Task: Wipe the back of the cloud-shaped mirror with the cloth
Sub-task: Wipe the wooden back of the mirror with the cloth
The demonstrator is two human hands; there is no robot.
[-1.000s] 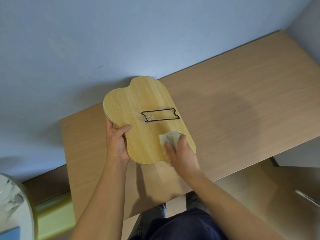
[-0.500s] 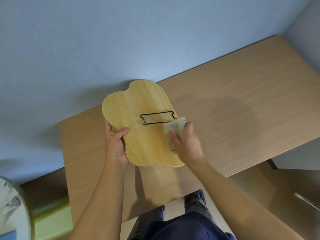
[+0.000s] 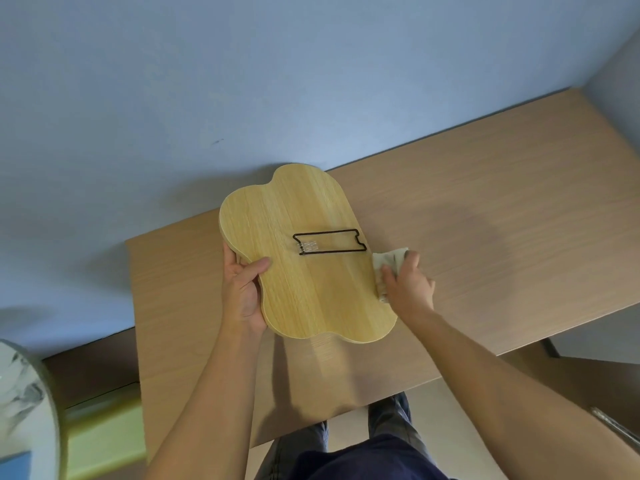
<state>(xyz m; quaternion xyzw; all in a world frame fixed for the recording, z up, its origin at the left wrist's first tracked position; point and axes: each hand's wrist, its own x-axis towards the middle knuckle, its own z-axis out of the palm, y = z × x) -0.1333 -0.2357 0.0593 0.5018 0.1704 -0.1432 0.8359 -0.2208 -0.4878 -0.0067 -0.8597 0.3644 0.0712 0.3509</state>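
Right fingers (image 3: 398, 271) pressed down flat on the cloth (image 3: 388, 261), with the right hand (image 3: 408, 289) at the right rim of the cloud-shaped mirror (image 3: 304, 258). Cloth half on the wood back, half hanging past the rim. Left fingers hidden under the left rim, so hard to say how they sit; only the thumb (image 3: 254, 266) shows, lying on top of the wood, with the left hand (image 3: 242, 292) pinching that rim.

Mirror held face down, wood back up, a bit above the worktop (image 3: 485, 237), near its back edge and closer to its left end. Thin black wire stand (image 3: 329, 241) folded flat on the middle of the back.

Step in hand, by the look of it: wiping, at the end of a stroke to the right. Next, probably, bring the cloth back onto the wood and rub the top and left parts. Best to go gently around the wire stand so the cloth does not snag. Keep the left grip tight so the mirror does not tip.
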